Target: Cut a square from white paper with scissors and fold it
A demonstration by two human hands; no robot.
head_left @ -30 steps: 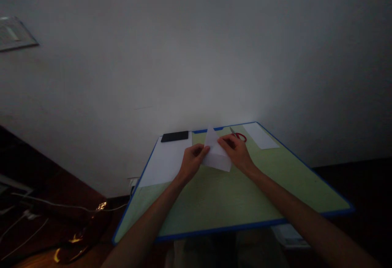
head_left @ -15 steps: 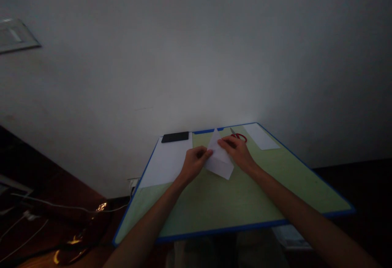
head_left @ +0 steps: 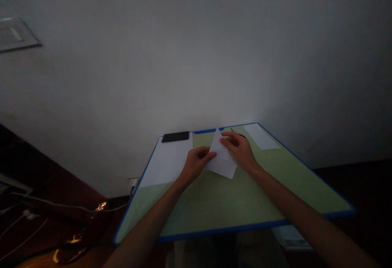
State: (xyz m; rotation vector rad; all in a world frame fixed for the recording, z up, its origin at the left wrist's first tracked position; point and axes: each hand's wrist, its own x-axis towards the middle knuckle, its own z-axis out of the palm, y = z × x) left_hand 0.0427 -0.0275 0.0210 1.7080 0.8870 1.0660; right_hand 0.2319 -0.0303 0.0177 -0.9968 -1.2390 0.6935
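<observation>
A folded white sheet of paper [head_left: 221, 164], with a pointed top, is held up over the green table. On its left edge, my left hand [head_left: 197, 161] pinches the paper, thumb on the near face. My right hand [head_left: 239, 147] grips the upper right edge between thumb and fingers. Behind the right hand lie the scissors [head_left: 241, 135], mostly hidden; a bit of red handle and the blade tip show.
The green table [head_left: 220, 206] has a blue rim and stands against a pale wall. A black phone-like slab [head_left: 175, 137] rests on white paper [head_left: 165, 164] at the left. Another white strip of paper [head_left: 261, 136] lies at the back right. A white cable [head_left: 70, 207] runs at the left.
The folded paper has turned slightly and its lower corner has shifted right. My right hand has moved a little right and now covers most of the scissors.
</observation>
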